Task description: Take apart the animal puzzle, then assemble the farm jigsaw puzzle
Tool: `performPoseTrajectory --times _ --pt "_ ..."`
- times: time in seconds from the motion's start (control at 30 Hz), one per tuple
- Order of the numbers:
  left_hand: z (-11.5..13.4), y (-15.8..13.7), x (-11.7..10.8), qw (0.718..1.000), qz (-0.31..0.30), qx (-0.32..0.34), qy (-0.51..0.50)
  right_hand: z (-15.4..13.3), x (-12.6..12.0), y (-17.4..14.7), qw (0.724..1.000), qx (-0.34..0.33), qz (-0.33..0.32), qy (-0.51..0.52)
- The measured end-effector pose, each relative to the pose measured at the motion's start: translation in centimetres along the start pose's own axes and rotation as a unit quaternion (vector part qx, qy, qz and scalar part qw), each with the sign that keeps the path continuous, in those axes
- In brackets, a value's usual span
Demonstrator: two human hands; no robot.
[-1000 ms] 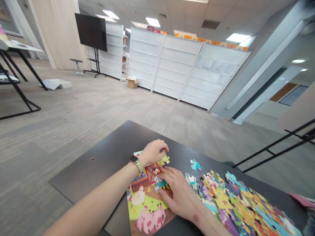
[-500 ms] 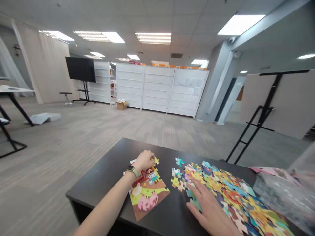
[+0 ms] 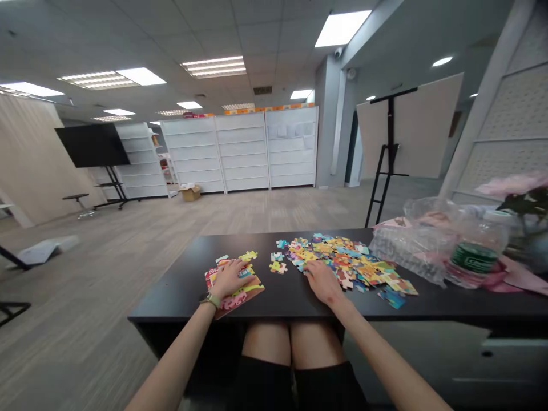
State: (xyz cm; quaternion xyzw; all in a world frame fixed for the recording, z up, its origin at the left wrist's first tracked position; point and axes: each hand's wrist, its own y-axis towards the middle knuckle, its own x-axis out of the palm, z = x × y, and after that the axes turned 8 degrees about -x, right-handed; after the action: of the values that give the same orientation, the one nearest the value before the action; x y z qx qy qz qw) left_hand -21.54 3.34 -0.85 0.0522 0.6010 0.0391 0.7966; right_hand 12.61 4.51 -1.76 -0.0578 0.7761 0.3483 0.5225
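Note:
My left hand (image 3: pixel 231 278) lies spread over the joined part of a jigsaw puzzle (image 3: pixel 250 288) on the left of the black table. The hand covers much of its picture; a pink pig and yellow-green ground show around it. A yellow puzzle piece (image 3: pixel 249 256) juts from its far edge. My right hand (image 3: pixel 324 282) rests at the near left edge of a heap of loose puzzle pieces (image 3: pixel 342 254), fingers bent down and touching there. No piece shows in its grasp. A few pieces (image 3: pixel 278 266) lie apart between the hands.
The black table (image 3: pixel 180 291) has its front edge over my legs. On its right lie clear plastic wrapping (image 3: pixel 411 251) and a container with a green label (image 3: pixel 472 257). A board on a black stand (image 3: pixel 387 154) is beyond; white shelving (image 3: pixel 240 151) lines the back.
My view has turned right and tilted down, so my legs show. My left hand has moved from the far edge onto the joined puzzle. My right hand's spread fingers have bent and drawn together.

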Motion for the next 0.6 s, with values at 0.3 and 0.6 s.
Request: performPoseTrajectory --times 0.3,0.6 --pt "-1.6 -0.4 -1.1 0.997 -0.01 0.076 -0.03 0.4 -0.2 -0.4 0.998 -0.01 0.049 0.045" --pt "-1.3 2.6 -0.2 0.988 -0.05 0.138 -0.054 -1.2 -2.0 -2.5 0.988 -0.013 0.112 0.104"
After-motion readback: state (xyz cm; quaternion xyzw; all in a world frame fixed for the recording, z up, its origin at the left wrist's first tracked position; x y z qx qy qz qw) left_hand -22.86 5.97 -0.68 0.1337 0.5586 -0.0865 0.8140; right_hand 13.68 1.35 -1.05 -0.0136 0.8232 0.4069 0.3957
